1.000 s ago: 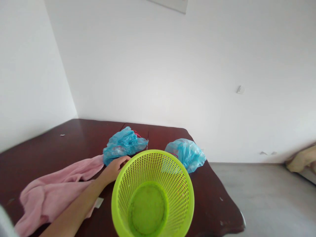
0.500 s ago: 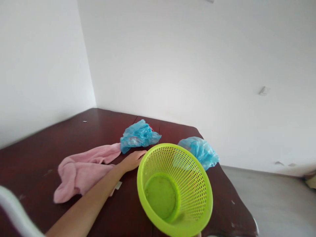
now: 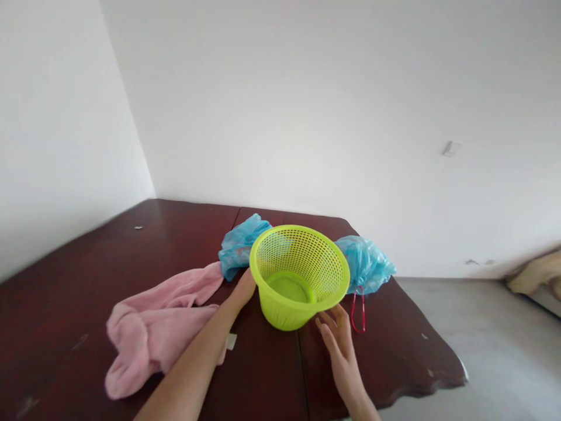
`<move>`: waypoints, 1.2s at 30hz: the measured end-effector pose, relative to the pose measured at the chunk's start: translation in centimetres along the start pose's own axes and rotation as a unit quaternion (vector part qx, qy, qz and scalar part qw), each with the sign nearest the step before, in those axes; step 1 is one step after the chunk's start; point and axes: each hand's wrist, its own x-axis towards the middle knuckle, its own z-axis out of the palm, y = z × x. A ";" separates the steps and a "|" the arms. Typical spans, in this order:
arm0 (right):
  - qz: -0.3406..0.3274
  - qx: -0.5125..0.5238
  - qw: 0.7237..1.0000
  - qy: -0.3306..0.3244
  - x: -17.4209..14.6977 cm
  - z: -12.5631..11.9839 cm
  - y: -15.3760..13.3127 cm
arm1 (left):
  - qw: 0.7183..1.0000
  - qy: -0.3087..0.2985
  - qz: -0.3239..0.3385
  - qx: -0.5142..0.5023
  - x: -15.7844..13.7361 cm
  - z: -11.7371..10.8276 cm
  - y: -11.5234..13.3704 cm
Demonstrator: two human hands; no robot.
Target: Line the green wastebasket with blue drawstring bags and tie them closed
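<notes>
A lime-green plastic mesh basket (image 3: 284,314) stands upright on the dark red-brown table, with nothing visible inside. My right hand (image 3: 339,336) is at its near right side, fingers apart, fingertips close under the rim; whether they touch it I cannot tell. Behind the basket's left side reaches my left hand (image 3: 246,286), its fingers hidden by the basket. Left of that arm lies a crumpled pink towel-like cloth (image 3: 153,327), partly under my forearm. A blue plastic bag (image 3: 241,242) sits behind my left hand.
Another blue plastic bag (image 3: 366,263) lies right of the basket, a red cord loop (image 3: 359,316) hanging from it. The table (image 3: 184,231) meets white walls at the back. Its wavy right edge drops to a grey floor (image 3: 473,321). A small pale label (image 3: 231,341) shows beside the cloth.
The basket was tilted toward me and nearer; now it stands farther back and upright. My right hand has come into view beside it. The left hand's fingers are now behind the basket.
</notes>
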 end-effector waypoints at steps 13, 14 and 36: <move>-0.095 -0.481 0.870 0.050 10.0 -11.7 6.0 | 0.998 -0.014 0.059 0.000 -1.3 -0.3 -0.2; -0.090 -0.481 0.871 0.039 9.9 -11.7 6.7 | 0.998 -0.012 0.058 -0.003 -1.2 -0.3 -0.3; -0.060 -0.439 0.896 0.004 10.6 -13.4 8.5 | 0.993 -0.027 0.105 0.054 0.1 -0.4 -0.7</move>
